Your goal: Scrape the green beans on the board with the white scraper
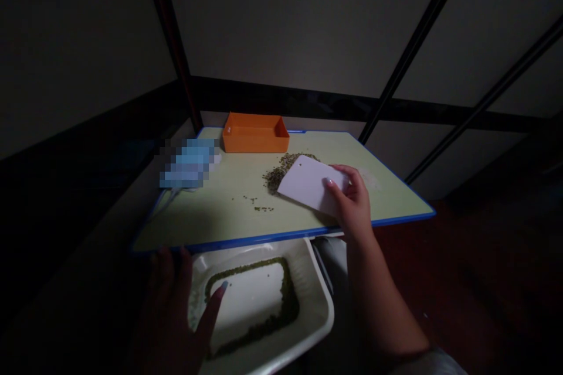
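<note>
My right hand (354,205) grips a thin white card (310,183) with a small hole near one corner. Thumb on top, fingers curled behind, it keeps the card tilted over the table at a heap of small dark greenish grains (275,177). Part of the heap is hidden behind the card. Below the table's front edge is a white plastic basin (323,304), with a band of green grains (288,299) round its bottom. In deep shadow, my left hand (182,310) holds the basin's left side, its thumb inside and its fingers spread along the outer side.
The pale green tabletop (220,220) has a blue edge. An orange open box (255,135) stands at its back, and a blurred-out light blue item (189,164) lies at the left. A few stray grains (264,208) are scattered near the front. Panelled walls rise behind.
</note>
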A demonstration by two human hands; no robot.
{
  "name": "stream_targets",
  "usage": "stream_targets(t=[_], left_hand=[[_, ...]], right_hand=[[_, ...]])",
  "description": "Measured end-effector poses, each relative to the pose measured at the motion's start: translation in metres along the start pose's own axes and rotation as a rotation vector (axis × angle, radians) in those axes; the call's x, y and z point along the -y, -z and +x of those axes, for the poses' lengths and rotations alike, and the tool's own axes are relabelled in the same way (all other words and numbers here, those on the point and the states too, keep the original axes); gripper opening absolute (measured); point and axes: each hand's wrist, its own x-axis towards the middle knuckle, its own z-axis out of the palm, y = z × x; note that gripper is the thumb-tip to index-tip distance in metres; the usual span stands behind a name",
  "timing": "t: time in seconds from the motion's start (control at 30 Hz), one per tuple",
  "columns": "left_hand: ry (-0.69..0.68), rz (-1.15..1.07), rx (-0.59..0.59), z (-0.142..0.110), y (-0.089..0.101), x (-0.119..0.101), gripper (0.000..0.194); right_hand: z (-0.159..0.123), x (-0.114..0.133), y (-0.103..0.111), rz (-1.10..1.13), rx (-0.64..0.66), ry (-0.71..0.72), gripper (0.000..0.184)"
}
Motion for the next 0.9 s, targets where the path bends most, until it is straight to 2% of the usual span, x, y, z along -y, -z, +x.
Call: stream_targets(t=[0.13,0.33,0.57,0.73,0.9], left_hand=[[-0.023,0.010,-0.013,0.000,-0.001,0.000,0.084],[-0.056,0.029,-0.050,-0.001,-0.005,0.005,0.082],[-0.083,0.046,-0.061,-0.003,-0.007,0.010,0.077],[-0.064,0.055,-0.004,-0.005,-0.008,0.012,0.076],[-0.062,0.028,-0.048,-0.004,-0.005,0.006,0.077]], right_hand=[[0.001,-0.001,0.009,0.004,0.072,-0.039,0.024],[-0.003,0.000,0.006,-0.029,0.126,-0.018,0.024],[-0.004,-0.005,0.000,-0.020,0.115,-0.016,0.024],[-0.005,-0.006,-0.001,-0.049,0.088,-0.015,0.023],[-0.005,-0.008,-0.002,-0.039,0.072,-0.029,0.024]])
